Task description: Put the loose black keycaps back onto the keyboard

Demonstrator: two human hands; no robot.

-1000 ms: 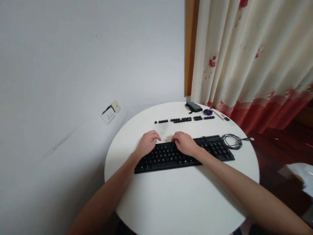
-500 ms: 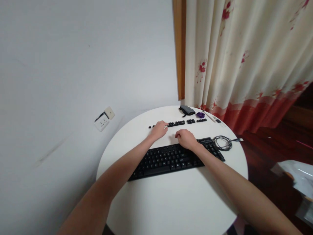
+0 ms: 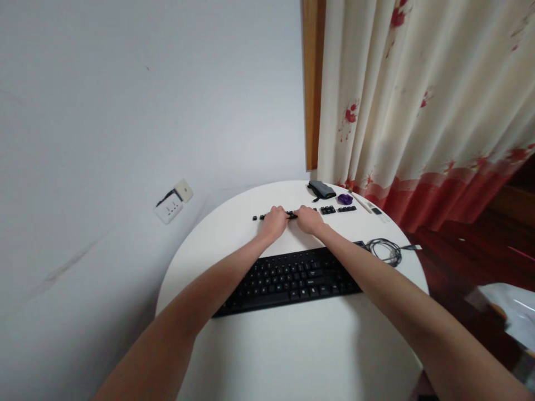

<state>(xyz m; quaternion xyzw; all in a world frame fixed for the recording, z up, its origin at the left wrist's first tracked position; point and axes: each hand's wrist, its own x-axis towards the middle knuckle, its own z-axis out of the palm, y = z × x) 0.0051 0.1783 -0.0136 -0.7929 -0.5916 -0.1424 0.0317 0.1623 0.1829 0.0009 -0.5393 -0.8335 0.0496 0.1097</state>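
Observation:
A black computer keyboard (image 3: 284, 278) lies across the white round table, partly under both my forearms. Beyond its far edge runs a row of loose black keycaps (image 3: 328, 210). My left hand (image 3: 275, 223) is at the row with its fingers curled in. Close on its right, my right hand (image 3: 309, 220) is bent over the same row, its fingers closed too. Black keycaps (image 3: 291, 215) show in the narrow gap between the two hands, at the fingertips. Both hands hide part of the row, and exactly which keys each one grips cannot be made out. One single keycap (image 3: 254, 218) sits at the left end.
A coiled black cable (image 3: 387, 250) with a USB plug lies right of the keyboard. At the back are a grey-black pouch (image 3: 321, 189), a purple crumpled item (image 3: 345, 199) and a brush-like stick (image 3: 361, 203). A wall and a curtain (image 3: 376, 111) border the table (image 3: 301, 345).
My right hand has moved forward from above the keyboard to the keycap row, beside my left hand. The left fingers, with one stretched out before, are now curled at the row. The view shifted slightly.

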